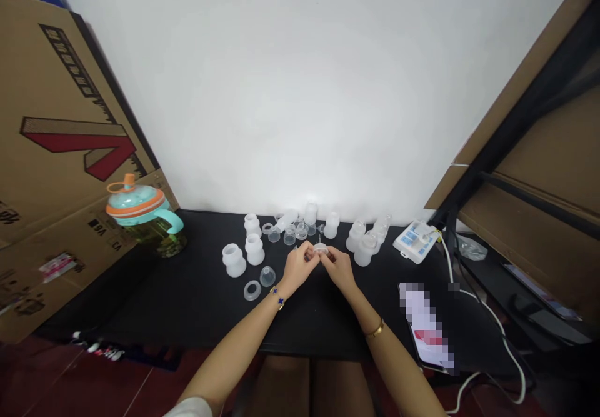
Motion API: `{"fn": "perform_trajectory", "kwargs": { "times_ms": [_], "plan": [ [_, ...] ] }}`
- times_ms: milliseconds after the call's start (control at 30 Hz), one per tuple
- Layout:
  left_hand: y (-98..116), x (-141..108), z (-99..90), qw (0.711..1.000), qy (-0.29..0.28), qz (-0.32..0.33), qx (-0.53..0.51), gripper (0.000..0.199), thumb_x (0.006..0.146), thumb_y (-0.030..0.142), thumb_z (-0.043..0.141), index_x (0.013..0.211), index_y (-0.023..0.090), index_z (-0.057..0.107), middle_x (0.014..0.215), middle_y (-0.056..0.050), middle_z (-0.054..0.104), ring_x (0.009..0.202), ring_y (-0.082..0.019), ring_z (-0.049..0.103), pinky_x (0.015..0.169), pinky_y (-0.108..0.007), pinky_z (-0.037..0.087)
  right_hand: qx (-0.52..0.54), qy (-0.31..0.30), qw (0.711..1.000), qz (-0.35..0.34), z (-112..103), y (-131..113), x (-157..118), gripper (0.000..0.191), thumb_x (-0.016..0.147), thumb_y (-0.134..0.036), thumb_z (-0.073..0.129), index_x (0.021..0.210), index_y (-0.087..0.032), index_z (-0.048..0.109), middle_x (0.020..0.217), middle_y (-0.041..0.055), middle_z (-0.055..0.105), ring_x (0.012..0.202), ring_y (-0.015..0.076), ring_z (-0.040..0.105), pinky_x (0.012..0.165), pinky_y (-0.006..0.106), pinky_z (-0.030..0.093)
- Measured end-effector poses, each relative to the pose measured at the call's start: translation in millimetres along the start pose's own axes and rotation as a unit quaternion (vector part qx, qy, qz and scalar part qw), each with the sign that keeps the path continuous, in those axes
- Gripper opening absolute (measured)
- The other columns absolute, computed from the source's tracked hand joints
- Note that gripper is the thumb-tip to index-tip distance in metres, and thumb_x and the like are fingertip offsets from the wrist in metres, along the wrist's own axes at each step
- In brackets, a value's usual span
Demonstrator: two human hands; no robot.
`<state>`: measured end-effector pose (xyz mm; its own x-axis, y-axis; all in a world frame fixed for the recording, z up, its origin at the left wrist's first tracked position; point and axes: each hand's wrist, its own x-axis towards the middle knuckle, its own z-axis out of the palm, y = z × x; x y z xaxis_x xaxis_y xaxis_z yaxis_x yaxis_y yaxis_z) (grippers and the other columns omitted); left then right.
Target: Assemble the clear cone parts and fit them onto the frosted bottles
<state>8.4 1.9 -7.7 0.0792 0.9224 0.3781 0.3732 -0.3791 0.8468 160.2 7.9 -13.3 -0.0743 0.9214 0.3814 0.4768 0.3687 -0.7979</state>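
Close over the black table, my left hand and my right hand pinch a small whitish bottle collar between their fingertips. A narrow pointed tip, like that of a nipple, rises from its middle; the fingers cover its sides. To the left of my left hand lie a clear dome cap and a loose ring. White waisted bottles stand open-topped farther left. Beyond my hands are several clear caps and rings, and frosted bottles with tops stand to the right.
At the left, a drink jug with an orange-rimmed lid stands by a large cardboard box. A white plastic case, a phone and a white cable are at the right. A white wall borders the table's back.
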Motion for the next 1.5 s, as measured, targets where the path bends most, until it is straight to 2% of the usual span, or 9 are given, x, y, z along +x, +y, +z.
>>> {"fn": "perform_trajectory", "kwargs": {
  "times_ms": [300,833,1133,1500],
  "plan": [
    [-2.2,0.4,0.4,1.000,0.003,0.002,0.027,0.017,0.086,0.031,0.058,0.074,0.021,0.052,0.064,0.005,0.057,0.060,-0.011,0.055,0.060,-0.022,0.037,-0.001,-0.002,1.000,0.004,-0.1,1.5,0.5,0.031,0.086,-0.042,0.054,0.066,-0.019,0.061,0.056,-0.0017,0.056,0.054,0.0143,0.049,0.054,0.024,0.034],
    [-1.4,-0.1,0.2,0.999,0.004,0.003,0.039,0.018,0.087,0.032,0.058,0.074,0.021,0.051,0.064,0.005,0.058,0.059,-0.011,0.054,0.060,-0.021,0.037,-0.001,-0.003,1.000,0.007,-0.9,0.2,0.8,0.034,0.087,-0.044,0.055,0.066,-0.019,0.064,0.055,-0.0015,0.056,0.053,0.0140,0.049,0.053,0.024,0.034],
    [0.8,0.3,-0.8,0.999,0.003,0.001,0.042,0.019,0.086,0.032,0.058,0.073,0.021,0.050,0.062,0.006,0.056,0.058,-0.011,0.053,0.060,-0.022,0.036,-0.004,-0.007,1.000,0.006,-1.8,-0.9,0.5,0.034,0.087,-0.042,0.056,0.062,-0.019,0.059,0.054,-0.0025,0.055,0.053,0.0131,0.048,0.053,0.024,0.032],
    [2.4,-0.4,-2.2,0.998,0.009,0.005,0.068,0.020,0.086,0.033,0.058,0.072,0.021,0.048,0.060,0.006,0.051,0.057,-0.011,0.050,0.060,-0.022,0.034,-0.010,-0.007,1.000,-0.002,-2.0,-2.0,0.0,0.034,0.088,-0.042,0.056,0.062,-0.019,0.059,0.053,-0.0026,0.056,0.052,0.0134,0.049,0.054,0.024,0.032]
  ]
}}
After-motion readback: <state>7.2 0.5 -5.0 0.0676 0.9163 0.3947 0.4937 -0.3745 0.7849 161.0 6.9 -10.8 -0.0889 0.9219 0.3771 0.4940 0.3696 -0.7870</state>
